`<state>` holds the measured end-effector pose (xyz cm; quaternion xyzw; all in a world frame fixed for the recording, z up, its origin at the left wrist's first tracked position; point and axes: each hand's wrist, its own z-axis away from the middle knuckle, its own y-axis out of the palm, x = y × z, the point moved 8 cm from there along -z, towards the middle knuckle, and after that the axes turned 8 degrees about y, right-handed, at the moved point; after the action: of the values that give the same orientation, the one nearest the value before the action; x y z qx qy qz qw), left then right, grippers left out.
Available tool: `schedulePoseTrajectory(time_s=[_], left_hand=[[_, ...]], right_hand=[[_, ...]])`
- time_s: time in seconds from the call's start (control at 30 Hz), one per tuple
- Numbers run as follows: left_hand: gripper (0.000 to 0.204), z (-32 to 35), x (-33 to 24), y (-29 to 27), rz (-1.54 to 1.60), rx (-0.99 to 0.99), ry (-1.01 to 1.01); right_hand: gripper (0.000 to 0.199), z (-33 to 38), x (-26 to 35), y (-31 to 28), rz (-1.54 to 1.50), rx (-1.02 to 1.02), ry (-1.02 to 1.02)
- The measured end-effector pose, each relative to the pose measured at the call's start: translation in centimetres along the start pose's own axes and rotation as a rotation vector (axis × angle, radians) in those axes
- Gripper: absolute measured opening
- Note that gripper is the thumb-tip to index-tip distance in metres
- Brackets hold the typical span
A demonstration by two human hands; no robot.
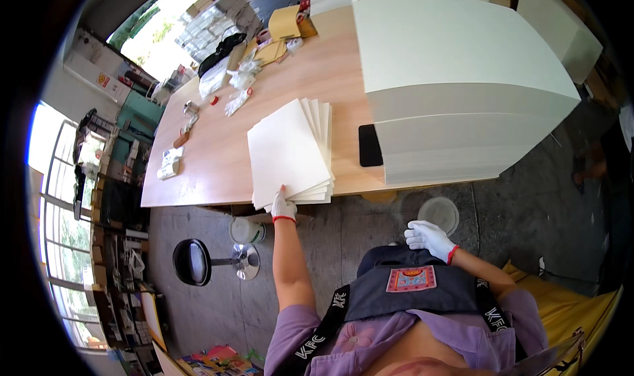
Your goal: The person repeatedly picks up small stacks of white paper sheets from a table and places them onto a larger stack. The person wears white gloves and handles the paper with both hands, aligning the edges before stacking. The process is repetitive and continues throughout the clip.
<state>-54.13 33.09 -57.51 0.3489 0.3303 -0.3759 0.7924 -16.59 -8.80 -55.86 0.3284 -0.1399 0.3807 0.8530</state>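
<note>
Left hand (283, 206), white-gloved, fingers flat and pressed on the near edge of the fanned stack of white paper sheets (288, 149) lying at the wooden table's (218, 165) front edge; right hand (429, 238), gloved, loosely curled, holding nothing, near the apron.

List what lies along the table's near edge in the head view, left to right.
Small white packs → fanned sheet pile with the gloved left hand on its near edge → black phone → tall white sheet stack.
</note>
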Motion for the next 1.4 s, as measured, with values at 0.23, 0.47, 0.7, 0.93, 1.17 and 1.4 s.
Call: schedulePoseTrajectory(time_s=[0.23, 0.47, 0.7, 0.93, 1.17, 1.4], left_hand=[[0.019, 3.9, -1.8, 1.0, -0.191, 0.074, 0.102], [0.023, 16.5, -4.8, 4.5, -0.195, 0.15, 0.704], [0.03, 43.2, -14.7, 18.1, 0.137, 0.747, 1.504], [0.019, 70.4, -14.5, 38.1, -0.572, 1.533, 2.197], [0.028, 70.5, -2.9, 52.8, -1.253, 1.825, 1.764], [0.028, 69.8, -1.5, 53.3, -1.293, 1.794, 1.443]], right_hand=[[0.028, 0.5, 0.4, -2.1, -0.09, 0.029, -0.049], [0.03, 2.7, 1.1, -5.0, -0.085, -0.013, -0.14], [0.033, 13.3, 10.9, -8.3, -0.009, -0.128, -0.477], [0.041, 33.5, 29.9, -12.5, -0.018, -0.435, -1.114], [0.074, 42.1, 40.5, -9.4, 0.709, -1.204, -1.036], [0.065, 43.6, 43.5, -4.5, 1.412, -1.407, -1.067]])
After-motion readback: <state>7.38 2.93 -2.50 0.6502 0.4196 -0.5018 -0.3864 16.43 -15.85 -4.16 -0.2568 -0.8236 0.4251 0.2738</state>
